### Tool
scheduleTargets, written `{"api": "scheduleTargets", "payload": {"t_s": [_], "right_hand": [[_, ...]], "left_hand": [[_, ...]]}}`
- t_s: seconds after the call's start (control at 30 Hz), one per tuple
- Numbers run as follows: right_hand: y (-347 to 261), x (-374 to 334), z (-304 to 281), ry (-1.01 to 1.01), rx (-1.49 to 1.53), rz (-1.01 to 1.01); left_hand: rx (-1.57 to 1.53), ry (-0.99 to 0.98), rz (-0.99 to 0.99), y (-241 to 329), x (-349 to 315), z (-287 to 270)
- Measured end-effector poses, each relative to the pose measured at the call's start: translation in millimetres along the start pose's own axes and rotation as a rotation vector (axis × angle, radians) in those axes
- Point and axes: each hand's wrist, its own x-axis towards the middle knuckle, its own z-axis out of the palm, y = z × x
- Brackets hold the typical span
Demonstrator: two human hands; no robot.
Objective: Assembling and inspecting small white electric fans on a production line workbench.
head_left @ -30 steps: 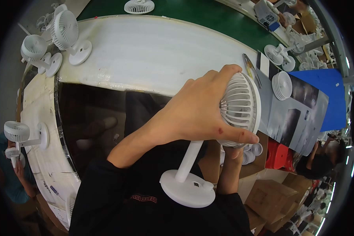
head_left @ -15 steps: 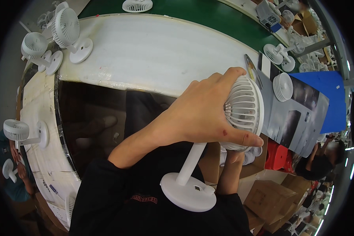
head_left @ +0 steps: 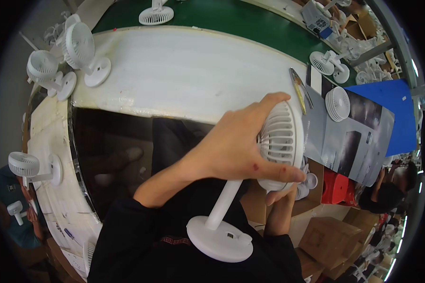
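Observation:
In front of my body is a white desk fan (head_left: 219, 236), tilted, its stem slanting down to a round base near my dark shirt. My left hand (head_left: 243, 146) is spread over the fan's ribbed head, thumb along the lower side and fingers over the top rim. Behind the lower edge of that head is my right hand (head_left: 282, 195), mostly hidden, with a fingertip curled against the rim. The front of the head faces right, away from view.
A white worktable (head_left: 174, 61) borders a green belt (head_left: 212, 21) carrying a fan (head_left: 156, 15). Finished-looking fans (head_left: 79, 45) stand at left. Tweezers (head_left: 300, 89), stacked white round grilles (head_left: 337, 104) and grey printed sheets (head_left: 349, 137) lie right. Below are a carton (head_left: 311, 203) and red stool (head_left: 335, 186). Co-workers sit on both sides.
The held fan has shifted slightly left and down in view, both hands still on it. More of the fan on the green belt shows. At far left, a co-worker's fan has turned.

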Motion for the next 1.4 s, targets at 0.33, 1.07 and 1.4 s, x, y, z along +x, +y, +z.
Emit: {"api": "scheduleTargets", "payload": {"t_s": [0.33, 1.07, 1.4], "right_hand": [[-12, -16, 13, 0.103, -0.356, -0.112], [-40, 2, 7, 0.439, -0.284, -0.162], [61, -50, -32, 0.64, -0.178, 0.031]], "left_hand": [[-0.134, -0.093, -0.055, 8, -13, -4], [-0.312, -0.093, 0.065, 16, -19, -1], [-0.266, -0.099, 0.054, -83, -33, 49]]}}
